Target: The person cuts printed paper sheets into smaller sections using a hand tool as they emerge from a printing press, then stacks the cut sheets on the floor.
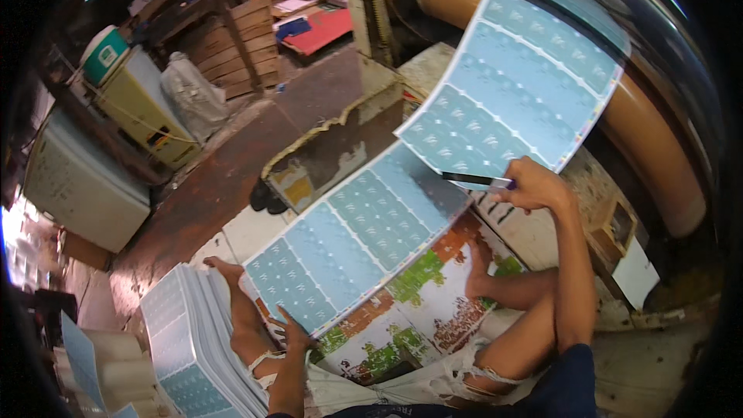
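Observation:
My right hand (534, 184) is closed round a slim knife-like tool (474, 178) with a black flat end and a pale and purple handle. Its black end lies across the lower edge of a curved printed sheet (518, 85), blue and green in bands, that hangs from the roller. Below it, another printed sheet (356, 224) lies slanted over the low table between my legs. At that sheet's near left corner rests my left hand (292, 333), fingers apart. Beside those fingers is a narrow orange strip (264, 311), whose kind I cannot make out.
A tall stack of printed sheets (182, 325) stands by my left leg. Large brown rollers (665, 155) fill the right side. Beyond the table is a worn open box (333, 155); at far left are a white cabinet (85, 178) and a teal-and-white bucket (104, 54).

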Tool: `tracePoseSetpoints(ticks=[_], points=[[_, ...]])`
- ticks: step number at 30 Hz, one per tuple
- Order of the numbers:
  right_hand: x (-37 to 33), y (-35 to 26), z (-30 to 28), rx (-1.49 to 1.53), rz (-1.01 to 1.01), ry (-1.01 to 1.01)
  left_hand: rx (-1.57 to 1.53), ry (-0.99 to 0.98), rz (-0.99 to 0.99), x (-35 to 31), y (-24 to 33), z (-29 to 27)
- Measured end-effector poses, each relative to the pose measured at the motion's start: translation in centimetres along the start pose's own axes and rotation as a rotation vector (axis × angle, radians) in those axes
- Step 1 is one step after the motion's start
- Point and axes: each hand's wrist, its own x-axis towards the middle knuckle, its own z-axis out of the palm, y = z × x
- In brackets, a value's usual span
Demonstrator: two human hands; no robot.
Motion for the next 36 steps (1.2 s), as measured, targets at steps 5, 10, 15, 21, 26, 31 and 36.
tracePoseSetpoints(ticks=[5,10,15,21,26,31,36], points=[[-0.7,-3.4,0.5,-0.003,-0.153,-0.047,-0.142,0.075,0.013,-0.7,-2.1,-1.1],[-1.5,-4.1,3.6,-0.158,-0.401,-0.095,0.294,0.178,-0.038,-2.0,0.0,-0.7],[-2.0,-6.7,4.3,-0.171,-0.445,-0.196,-0.086,0.169,0.501,-3.1,6.7,-2.9],[0.4,-6.2,6.8,-0.177,-0.537,-0.314,-1.963,-1.151,0.247,-12.6,26.7,-11.7],[0.2,-7.8,5.6,-0.064,-0.496,-0.448,-1.66,-1.016,0.285,-10.7,30.7,-13.3],[3.7,-3.6,5.9,-0.029,-0.447,-0.723,-1.629,-0.788,0.269,-12.5,28.3,-13.0],[4.7,2.4,-2.0,0.386,-0.281,-0.304,-1.707,-0.752,0.241,-12.6,25.3,-13.3]])
